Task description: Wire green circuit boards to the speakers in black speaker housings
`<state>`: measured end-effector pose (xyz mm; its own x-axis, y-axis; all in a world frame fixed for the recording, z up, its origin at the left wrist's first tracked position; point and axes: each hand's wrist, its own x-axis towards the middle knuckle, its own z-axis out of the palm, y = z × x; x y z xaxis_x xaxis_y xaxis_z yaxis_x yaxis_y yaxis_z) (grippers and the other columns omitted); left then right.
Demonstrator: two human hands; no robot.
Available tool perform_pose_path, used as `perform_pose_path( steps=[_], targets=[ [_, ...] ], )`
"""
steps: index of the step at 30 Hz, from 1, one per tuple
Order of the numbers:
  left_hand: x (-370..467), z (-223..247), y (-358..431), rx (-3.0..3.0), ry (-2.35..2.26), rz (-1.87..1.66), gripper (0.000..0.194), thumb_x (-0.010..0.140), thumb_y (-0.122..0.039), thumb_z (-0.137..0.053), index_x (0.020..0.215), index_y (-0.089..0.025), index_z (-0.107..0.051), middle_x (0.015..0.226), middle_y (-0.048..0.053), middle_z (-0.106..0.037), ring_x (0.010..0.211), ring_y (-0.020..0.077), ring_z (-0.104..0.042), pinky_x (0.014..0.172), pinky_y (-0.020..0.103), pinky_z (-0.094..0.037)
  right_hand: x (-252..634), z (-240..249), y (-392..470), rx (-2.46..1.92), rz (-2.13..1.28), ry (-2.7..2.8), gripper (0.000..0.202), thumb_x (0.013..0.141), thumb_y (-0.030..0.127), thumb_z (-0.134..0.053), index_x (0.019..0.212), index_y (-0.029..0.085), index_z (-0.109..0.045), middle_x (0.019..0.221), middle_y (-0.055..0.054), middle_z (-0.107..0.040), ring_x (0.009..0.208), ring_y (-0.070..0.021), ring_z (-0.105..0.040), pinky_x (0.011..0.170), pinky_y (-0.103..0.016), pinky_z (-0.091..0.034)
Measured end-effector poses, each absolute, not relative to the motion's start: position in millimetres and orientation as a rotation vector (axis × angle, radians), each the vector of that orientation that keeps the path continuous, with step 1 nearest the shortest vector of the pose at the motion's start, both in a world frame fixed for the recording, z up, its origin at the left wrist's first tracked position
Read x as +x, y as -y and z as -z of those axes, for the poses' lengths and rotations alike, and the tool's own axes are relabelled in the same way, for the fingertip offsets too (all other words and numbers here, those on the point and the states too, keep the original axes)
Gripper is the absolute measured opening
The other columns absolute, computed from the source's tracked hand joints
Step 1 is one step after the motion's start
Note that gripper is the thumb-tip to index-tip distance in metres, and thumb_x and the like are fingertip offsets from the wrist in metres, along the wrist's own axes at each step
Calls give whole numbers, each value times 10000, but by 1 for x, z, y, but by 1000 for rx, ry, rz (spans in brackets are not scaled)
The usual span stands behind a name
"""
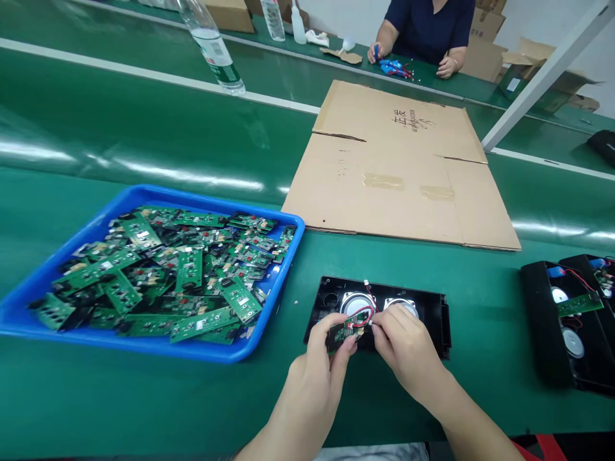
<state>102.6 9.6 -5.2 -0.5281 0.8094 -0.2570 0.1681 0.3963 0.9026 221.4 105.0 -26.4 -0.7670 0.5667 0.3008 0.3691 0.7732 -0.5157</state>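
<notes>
My left hand (321, 362) is closed around a small green circuit board (340, 333), held above a black speaker panel (435, 320). Thin red and black wires (364, 315) loop from the board toward my right hand (408, 349), whose fingertips are pinched on them beside the board. Exactly where the wire ends sit is hidden by the fingers. Two round silver speakers are set in the panel, the left speaker (353, 301) and the right speaker (401, 303), both partly covered by my hands. The panel lies flat on the green table.
Left of my hands, a blue tray (281, 291) holds many loose circuit boards (189, 269). Flattened cardboard (408, 211) lies beyond. At right stand black speaker housings (542, 333) with wiring. A water bottle (214, 51) and a seated co-worker (427, 32) handling blue parts are farther back.
</notes>
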Motion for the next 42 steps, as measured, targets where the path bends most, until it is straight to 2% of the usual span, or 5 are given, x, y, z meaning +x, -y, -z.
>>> perform_pose_path(
  steps=[13, 24, 29, 36, 42],
  targets=[
    [91, 9, -17, 1464, -1929, -885, 275, 893, -260, -300, 1073, -171, -488, 698, 61, -723, 530, 239, -683, 414, 268, -471, 220, 20, -111, -449, -193, 2742, 355, 908, 72, -307, 637, 156, -520, 616, -20, -461, 578, -143, -352, 528, -269, -239],
    [80, 2, -18, 1468, -1777, -863, 254, 896, -263, -323, 1071, -214, -500, 751, 18, -723, 615, 190, -690, 496, 229, -487, 224, 17, -118, -530, -550, 2639, 324, 958, 279, -351, 794, 121, -582, 661, -40, -564, 600, -136, -464, 547, -256, -368],
    [82, 2, -20, 1428, -1739, -977, 211, 880, -228, -346, 1025, -223, -499, 856, 18, -726, 757, 168, -698, 621, 222, -520, 220, 20, -118, -500, -672, 2622, 335, 956, 252, -345, 759, 128, -587, 710, -65, -600, 631, -150, -498, 565, -267, -408],
    [90, 5, -11, 1183, -1858, -1025, 213, 871, -297, -371, 1031, -222, -490, 675, 2, -704, 607, 188, -691, 487, 233, -484, 217, 3, -134, -735, -1084, 2607, 94, 851, 134, -555, 882, 175, -634, 780, -6, -627, 667, -117, -565, 586, -211, -456],
    [94, 7, -4, 997, -1843, -992, 236, 875, -359, -376, 1033, -216, -475, 709, 28, -716, 719, 220, -707, 492, 243, -486, 195, 4, -144, -1063, -686, 2634, 195, 824, 136, -575, 1006, 165, -637, 880, -39, -612, 720, -151, -596, 615, -258, -475]
  ],
)
